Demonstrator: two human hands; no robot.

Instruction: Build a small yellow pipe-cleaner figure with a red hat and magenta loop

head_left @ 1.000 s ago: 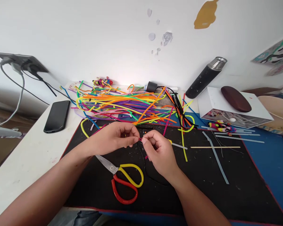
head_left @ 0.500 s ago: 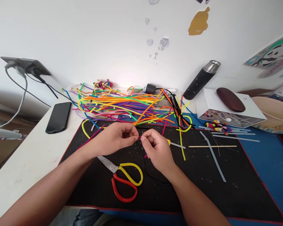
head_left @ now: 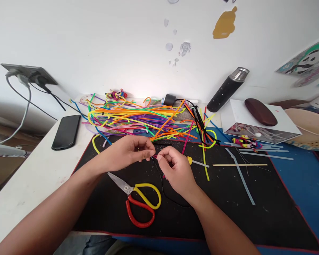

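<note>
Scissors (head_left: pixel 130 192) in gap between left hand (head_left: pixel 130 153) and near edge of mat (head_left: pixel 241 212)

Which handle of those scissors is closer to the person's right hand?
The yellow handle, on the side toward the right hand; the red handle lies nearer the black mat's front edge.

A white wall (head_left: pixel 108 46), brightest low in the middle, rises before you behind a white surface (head_left: pixel 34 184). To your left, cables (head_left: pixel 30 94) plug into a dark socket panel (head_left: pixel 29 73); a panda picture (head_left: pixel 308 60) hangs right. Dim brown shapes (head_left: pixel 13 141), lower left, may be cardboard.
</note>
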